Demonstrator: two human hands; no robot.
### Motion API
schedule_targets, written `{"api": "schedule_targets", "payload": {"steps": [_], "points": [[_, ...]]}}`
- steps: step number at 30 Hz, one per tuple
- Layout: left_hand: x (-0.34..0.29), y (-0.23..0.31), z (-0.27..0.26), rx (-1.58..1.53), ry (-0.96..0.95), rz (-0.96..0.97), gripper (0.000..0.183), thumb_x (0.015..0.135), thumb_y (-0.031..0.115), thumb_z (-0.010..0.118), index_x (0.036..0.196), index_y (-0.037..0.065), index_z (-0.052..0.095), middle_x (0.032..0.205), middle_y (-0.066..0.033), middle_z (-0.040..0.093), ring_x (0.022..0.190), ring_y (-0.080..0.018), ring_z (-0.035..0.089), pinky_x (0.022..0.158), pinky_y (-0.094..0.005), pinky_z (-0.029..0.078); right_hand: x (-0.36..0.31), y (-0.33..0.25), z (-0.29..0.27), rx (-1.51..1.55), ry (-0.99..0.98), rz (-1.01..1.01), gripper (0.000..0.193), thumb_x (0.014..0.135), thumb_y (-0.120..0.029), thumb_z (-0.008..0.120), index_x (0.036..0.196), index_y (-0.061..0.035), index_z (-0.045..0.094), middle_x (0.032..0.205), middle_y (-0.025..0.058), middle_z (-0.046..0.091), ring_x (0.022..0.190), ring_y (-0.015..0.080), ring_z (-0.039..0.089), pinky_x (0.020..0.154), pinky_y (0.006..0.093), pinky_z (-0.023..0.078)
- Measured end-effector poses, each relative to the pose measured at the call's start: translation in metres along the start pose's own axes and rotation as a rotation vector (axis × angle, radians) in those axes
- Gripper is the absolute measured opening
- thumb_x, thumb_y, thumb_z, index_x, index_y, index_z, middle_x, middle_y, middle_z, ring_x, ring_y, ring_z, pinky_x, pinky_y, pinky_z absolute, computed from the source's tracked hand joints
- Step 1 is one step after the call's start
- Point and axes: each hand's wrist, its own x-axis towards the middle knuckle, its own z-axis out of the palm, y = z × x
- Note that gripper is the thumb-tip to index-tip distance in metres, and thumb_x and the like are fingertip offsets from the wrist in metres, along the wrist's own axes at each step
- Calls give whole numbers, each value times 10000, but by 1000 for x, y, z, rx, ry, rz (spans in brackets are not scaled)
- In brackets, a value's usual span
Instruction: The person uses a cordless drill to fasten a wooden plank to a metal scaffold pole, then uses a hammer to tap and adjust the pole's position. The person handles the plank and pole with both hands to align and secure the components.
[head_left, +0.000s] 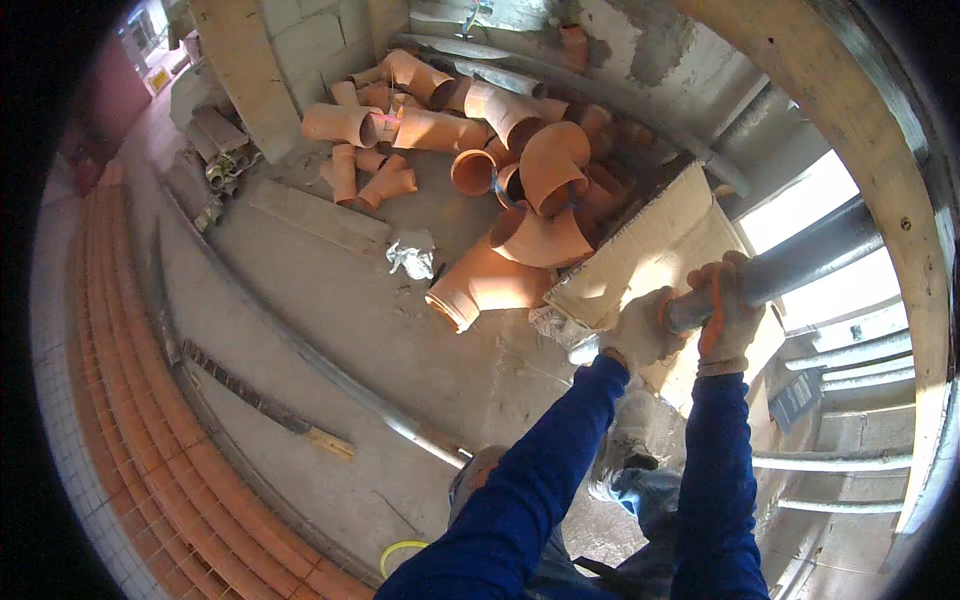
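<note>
A thick dark grey pipe comes in from the right, past the bright opening, and its near end is between my hands. My right hand, in a white and orange work glove, is wrapped round the pipe a little back from that end. My gloved left hand is closed at the pipe's end, its fingers partly hidden behind the rim. Just beyond both hands stands an opened cardboard box, with a large orange pipe fitting lying to its left.
Orange elbows and branch fittings lie heaped by the far wall. Long orange pipes run under wire mesh along the left. A thin grey pipe and a board lie on the floor. A curved wooden frame arches at the right.
</note>
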Motion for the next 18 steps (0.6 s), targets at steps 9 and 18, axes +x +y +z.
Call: {"api": "schedule_targets", "payload": {"steps": [9,18], "points": [[3,-3,4,141,157,154,392,645,217,785,983,80,641,981,-140,649,939,-360,633,807,-449,524,2,7,-1,12,-10,-51,383,833,-81,765,1154,11,577,819,85,660,752,212,650,704,365,542],[6,-16,9,120,126,146,450,661,237,792,1060,94,640,1053,-134,650,992,-343,643,856,-424,536,1,8,-1,-30,19,-59,471,833,-173,793,1186,19,546,849,83,634,778,204,632,734,340,522]]}}
